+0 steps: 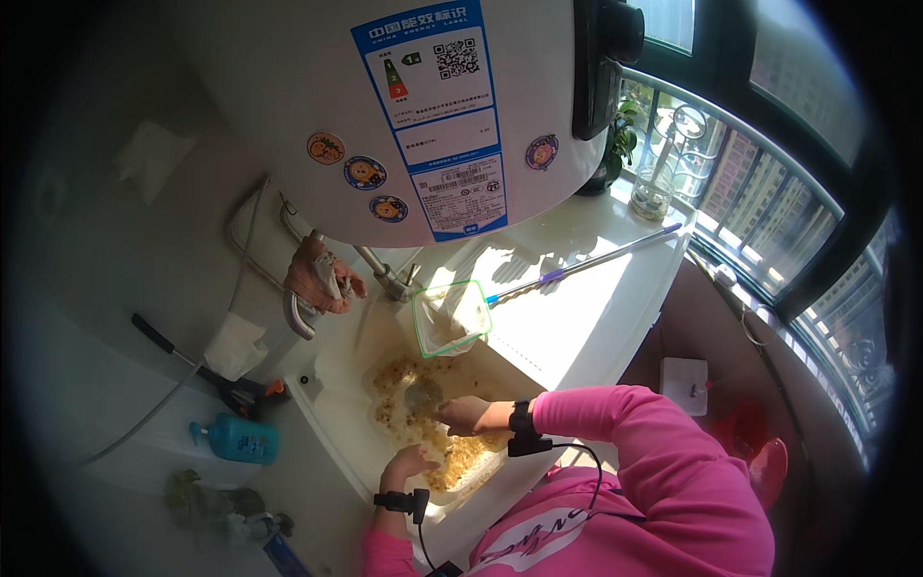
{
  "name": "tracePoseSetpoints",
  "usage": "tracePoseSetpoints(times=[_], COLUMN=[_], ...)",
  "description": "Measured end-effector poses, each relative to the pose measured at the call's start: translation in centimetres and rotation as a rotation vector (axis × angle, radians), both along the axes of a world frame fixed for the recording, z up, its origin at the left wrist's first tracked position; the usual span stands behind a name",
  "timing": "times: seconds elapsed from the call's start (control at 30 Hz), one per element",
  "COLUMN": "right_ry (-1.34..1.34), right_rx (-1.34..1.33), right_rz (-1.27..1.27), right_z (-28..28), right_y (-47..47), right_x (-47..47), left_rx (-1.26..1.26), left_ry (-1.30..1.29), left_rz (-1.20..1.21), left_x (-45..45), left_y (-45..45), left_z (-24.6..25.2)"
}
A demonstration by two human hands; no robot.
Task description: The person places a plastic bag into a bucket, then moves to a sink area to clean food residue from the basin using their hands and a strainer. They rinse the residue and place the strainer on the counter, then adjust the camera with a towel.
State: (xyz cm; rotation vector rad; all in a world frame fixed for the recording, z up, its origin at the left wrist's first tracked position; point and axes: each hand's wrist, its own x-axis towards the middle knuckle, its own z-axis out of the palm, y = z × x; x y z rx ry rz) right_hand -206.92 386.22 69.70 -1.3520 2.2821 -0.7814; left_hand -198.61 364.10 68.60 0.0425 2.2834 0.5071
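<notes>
My right hand [465, 417] reaches into a white sink [497, 375], its fingers curled. Just beyond its fingertips is a round greyish thing [423, 397], perhaps a cup or the drain; whether I hold it is unclear. My left hand [409, 463] is low at the near left of the basin, beside a pale, ridged tray [479, 479]. Yellow-brown loose bits [461, 458] lie heaped in the tray. Darker bits [389, 375] are scattered over the sink floor. The left fingertips are partly lost against the tray, so their grip does not show.
A green-rimmed net [451, 321] with a long pole [584, 263] lies across the sink's back corner and counter. A cloth [324, 278] hangs over the faucet [297, 317]. A teal pump bottle [241, 438] is at left. A white water heater [288, 79] hangs overhead.
</notes>
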Motion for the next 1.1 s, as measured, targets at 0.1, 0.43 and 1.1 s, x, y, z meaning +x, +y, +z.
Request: tracePoseSetpoints(times=[0.1, 0.43, 1.1], right_ry=[-0.083, -0.28, 0.57], right_rx=[0.069, -0.236, -0.127], right_rz=[-0.018, 0.11, -0.228], right_z=[0.9, 1.9, 8.0], right_y=[2.9, 13.9, 43.9], right_x=[0.4, -3.5, -17.0], left_rx=[0.093, 0.232, 0.021], left_ry=[0.008, 0.135, 0.032], left_rz=[0.379, 0.255, 0.711], left_x=[-0.7, 3.5, 1.4], left_y=[-0.1, 2.8, 24.3], left_z=[-1.3, -4.2, 9.8])
